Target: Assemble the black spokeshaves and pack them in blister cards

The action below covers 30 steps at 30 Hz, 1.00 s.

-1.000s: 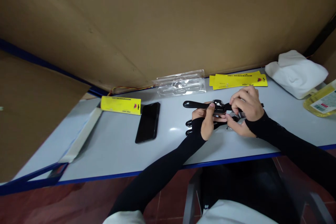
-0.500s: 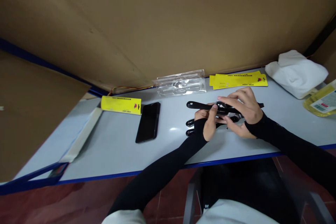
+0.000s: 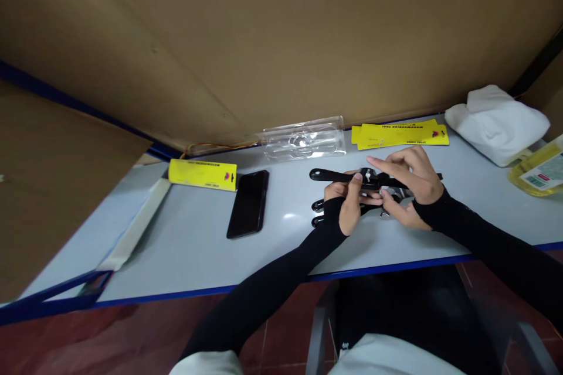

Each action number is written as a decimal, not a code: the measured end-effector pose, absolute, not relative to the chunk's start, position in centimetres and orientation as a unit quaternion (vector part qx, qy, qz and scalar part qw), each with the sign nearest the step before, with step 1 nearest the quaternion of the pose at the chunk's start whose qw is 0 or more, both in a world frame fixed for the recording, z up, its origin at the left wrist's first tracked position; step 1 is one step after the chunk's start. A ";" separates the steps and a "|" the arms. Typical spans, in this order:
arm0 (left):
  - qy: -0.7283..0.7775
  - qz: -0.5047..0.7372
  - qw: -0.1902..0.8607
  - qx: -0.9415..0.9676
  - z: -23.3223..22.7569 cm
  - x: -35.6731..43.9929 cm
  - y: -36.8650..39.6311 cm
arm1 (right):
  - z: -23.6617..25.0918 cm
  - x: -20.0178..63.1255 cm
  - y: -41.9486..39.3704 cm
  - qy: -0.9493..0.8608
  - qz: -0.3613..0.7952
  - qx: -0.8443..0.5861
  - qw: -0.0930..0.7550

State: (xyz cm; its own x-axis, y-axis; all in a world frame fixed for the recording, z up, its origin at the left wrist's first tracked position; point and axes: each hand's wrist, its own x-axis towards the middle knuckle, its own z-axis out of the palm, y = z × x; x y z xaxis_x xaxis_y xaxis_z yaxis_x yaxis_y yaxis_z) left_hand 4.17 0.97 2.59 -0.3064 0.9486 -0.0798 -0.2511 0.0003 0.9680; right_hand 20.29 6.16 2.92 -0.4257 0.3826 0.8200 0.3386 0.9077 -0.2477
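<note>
A long black tool [image 3: 329,176] with two handles and a metal middle part is held level just above the table. My left hand [image 3: 347,202] grips it at the middle from below, thumb on top. My right hand [image 3: 407,184] rests over its right half with the fingers stretched toward the metal part. Under my hands two more black handles [image 3: 317,214] lie on the table, mostly hidden.
On the pale table [image 3: 197,252] lie a black phone [image 3: 248,203], a yellow card [image 3: 202,174], a clear plastic blister pack [image 3: 303,140] and more yellow cards [image 3: 400,133]. A white cloth [image 3: 497,120] and a bottle of yellow liquid [image 3: 539,170] stand at the right. Brown cardboard [image 3: 264,41] walls the back.
My right hand's fingers, curled over the tool a second ago, have stretched out flat toward its middle. The tool and my left hand have barely moved.
</note>
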 end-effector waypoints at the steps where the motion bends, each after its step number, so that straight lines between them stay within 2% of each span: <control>1: 0.514 0.622 0.486 0.336 2.6 4.2 1.0 | 2.9 20.4 6.3 -0.845 0.014 -0.213 0.490; 6: 0.516 0.619 0.488 0.335 3.0 4.0 1.0 | 3.3 20.9 6.4 -0.842 0.046 -0.185 0.505; 10: 0.518 0.622 0.481 0.336 3.0 3.9 1.1 | 3.5 20.6 5.7 -0.845 0.071 -0.231 0.476; 14: 0.514 0.617 0.486 0.345 2.6 4.0 1.0 | 3.5 20.4 5.5 -0.861 0.052 -0.253 0.438; 19: 0.516 0.620 0.482 0.343 2.4 4.1 1.0 | 3.8 21.3 5.9 -0.854 0.050 -0.219 0.469; 30: 0.509 0.620 0.486 0.345 2.4 4.1 0.9 | 3.3 20.8 5.9 -0.862 0.031 -0.232 0.449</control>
